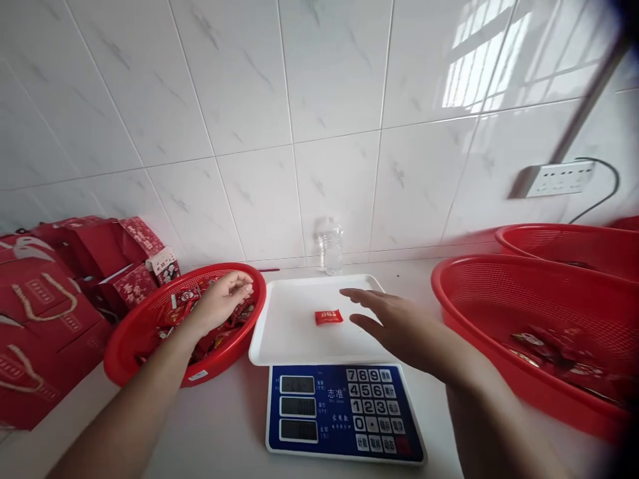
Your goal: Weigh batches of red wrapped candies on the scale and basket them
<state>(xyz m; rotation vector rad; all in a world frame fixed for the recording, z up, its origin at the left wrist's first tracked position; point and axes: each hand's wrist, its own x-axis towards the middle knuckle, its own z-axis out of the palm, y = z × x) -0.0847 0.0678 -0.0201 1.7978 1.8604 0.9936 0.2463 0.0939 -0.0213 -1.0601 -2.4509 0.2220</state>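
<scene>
A small red wrapped packet (328,317) lies on the white tray (284,342) of a blue digital scale (334,406). Over the tray's right side, my right hand (384,316) is held open, fingers stretched toward the packet without touching it. My left hand (224,303) is over the right part of a red plastic basket (120,352) at the left. Its fingers are curled together, and whatever may be inside them is hidden. Mixed wrapped packets (172,316), mostly red, fill the bottom of that basket.
Red gift bags and boxes (44,319) crowd the far left. A clear plastic bottle (333,247) stands against the tiled wall behind the tray. Another red basket (479,326) with packets sits at the right, more baskets behind it. A power strip (559,179) hangs on the wall.
</scene>
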